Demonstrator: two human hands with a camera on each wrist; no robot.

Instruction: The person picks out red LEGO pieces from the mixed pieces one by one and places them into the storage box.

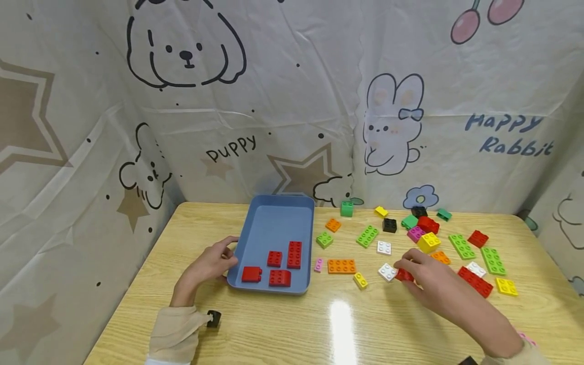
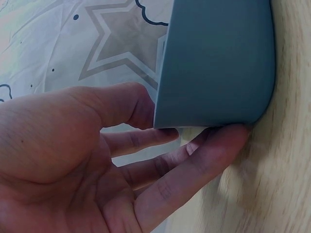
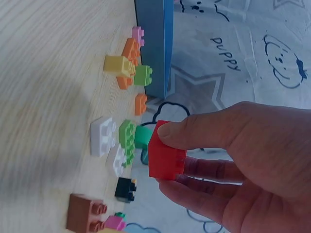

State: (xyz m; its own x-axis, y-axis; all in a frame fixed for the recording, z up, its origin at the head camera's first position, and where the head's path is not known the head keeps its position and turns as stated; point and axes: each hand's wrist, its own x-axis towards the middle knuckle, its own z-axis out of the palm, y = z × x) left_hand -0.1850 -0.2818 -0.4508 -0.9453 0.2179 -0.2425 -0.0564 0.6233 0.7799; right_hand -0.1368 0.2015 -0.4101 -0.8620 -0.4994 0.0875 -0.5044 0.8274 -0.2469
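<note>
My right hand (image 1: 431, 279) pinches a red toy brick (image 3: 166, 153) between thumb and fingers, beside a white brick (image 1: 387, 272). In the right wrist view the brick hangs above the table. On the left, my left hand (image 1: 212, 261) holds the side of a blue-grey tray (image 1: 311, 223). The left wrist view has the thumb at the rim and fingertips against the outer wall. Inside the tray lie several red bricks, among them a long red brick (image 1: 294, 254) and a small red brick (image 1: 274, 258).
Many loose bricks spread over the table's right side: an orange brick (image 1: 341, 266), a lime brick (image 1: 367, 236), a yellow brick (image 1: 429, 242) and a long red brick (image 1: 475, 281). A printed cloth (image 1: 292, 101) hangs behind the table. A small black object (image 1: 213, 319) is by the left sleeve.
</note>
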